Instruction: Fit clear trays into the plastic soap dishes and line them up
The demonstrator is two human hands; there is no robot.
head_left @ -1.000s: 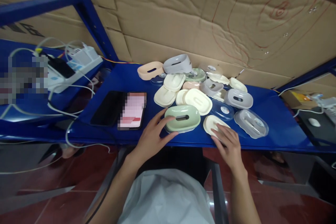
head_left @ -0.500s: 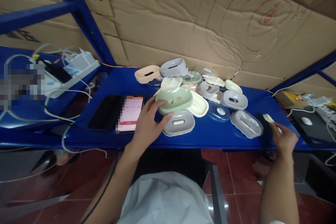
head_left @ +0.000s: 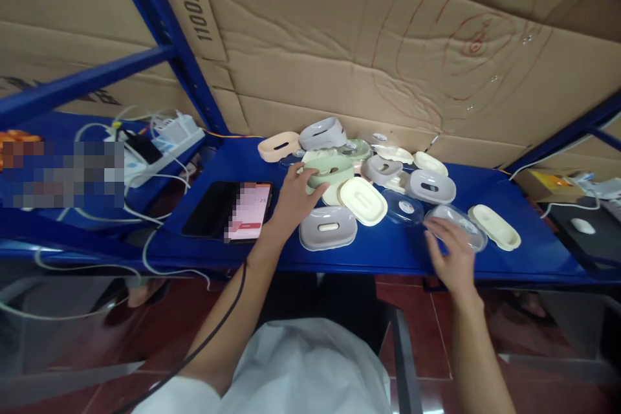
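Note:
My left hand (head_left: 297, 199) has its fingers and thumb at the near left rim of a light green soap dish (head_left: 332, 168), which it grips among the pile. Below it, a grey soap dish (head_left: 328, 228) with an oblong slot lies near the table's front edge. My right hand (head_left: 455, 257) hovers, fingers apart, at the left side of a grey dish with a clear lid (head_left: 468, 225), partly covering it. Just right of that lies a cream oval tray (head_left: 495, 226). A cream oval insert (head_left: 363, 200) lies between the hands, beside a clear lid (head_left: 403, 208) with a round sticker.
Grey holders (head_left: 323, 134), a peach holder (head_left: 279, 146) and more cream parts (head_left: 431, 163) crowd the back of the blue table (head_left: 388, 252). Two phones (head_left: 250, 210) lie at left. A power strip (head_left: 169, 145) with cables stands farther left; cardboard (head_left: 310, 45) walls the back.
My left hand has carried the green dish back from above the near grey dish. My right hand has let go of the cream tray at the right and moved left to the lidded grey dish.

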